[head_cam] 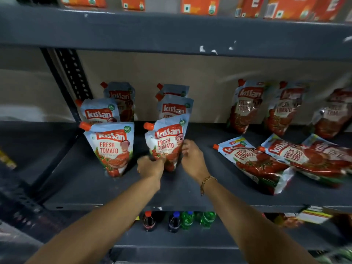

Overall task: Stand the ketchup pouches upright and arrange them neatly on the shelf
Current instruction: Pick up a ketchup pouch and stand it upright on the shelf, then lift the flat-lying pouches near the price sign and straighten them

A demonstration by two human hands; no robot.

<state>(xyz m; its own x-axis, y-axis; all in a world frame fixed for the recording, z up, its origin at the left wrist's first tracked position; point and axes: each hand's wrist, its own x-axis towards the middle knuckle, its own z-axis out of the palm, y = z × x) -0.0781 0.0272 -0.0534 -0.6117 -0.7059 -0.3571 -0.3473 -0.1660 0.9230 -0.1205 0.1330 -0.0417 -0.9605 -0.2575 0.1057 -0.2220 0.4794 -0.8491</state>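
On my feed the dark shelf [190, 187] carries two rows of upright ketchup pouches at left, three leaning against the back wall at right, and three lying flat [255, 161] in front of those. My left hand [151, 166] and right hand [192, 159] clasp the front pouch [167, 143] at its lower sides, standing upright between them.

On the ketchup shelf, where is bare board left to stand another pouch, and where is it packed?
Bare shelf lies between the pouch gripped by the left hand and right hand and the lying pouches; also the front strip and the far-left board beside the left column. The right end is crowded with flat, overlapping pouches below leaning pouches.
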